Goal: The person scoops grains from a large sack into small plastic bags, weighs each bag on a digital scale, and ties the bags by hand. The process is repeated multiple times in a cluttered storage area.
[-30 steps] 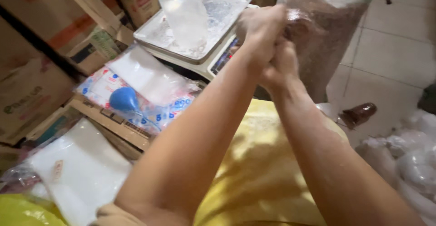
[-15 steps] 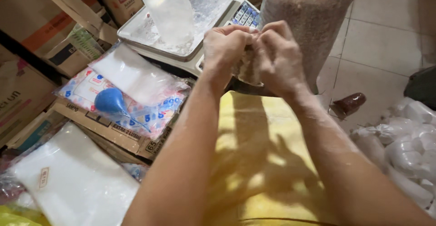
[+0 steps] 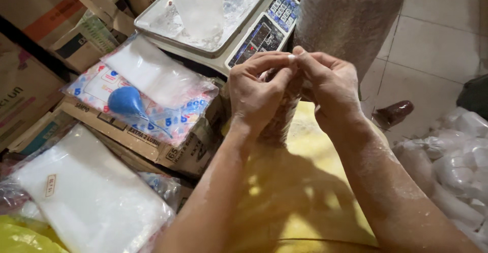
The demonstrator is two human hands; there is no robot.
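Nearest lies a flat stack of clear plastic bags (image 3: 86, 197), with a yellow cloth (image 3: 300, 202) over the person's lap beside it. Above the cloth, the left hand (image 3: 259, 93) and right hand (image 3: 330, 87) meet, fingertips pinching the top of a small clear bag of brownish grains (image 3: 279, 118) that hangs between them. To the left, a blue rubber bulb (image 3: 124, 101) rests on a printed packet (image 3: 152, 115) atop cardboard boxes (image 3: 152, 149). Farther off stands a weighing scale (image 3: 254, 29) with a plastic bag (image 3: 198, 4) on its tray, and a large sack of grains (image 3: 345, 14) beside it.
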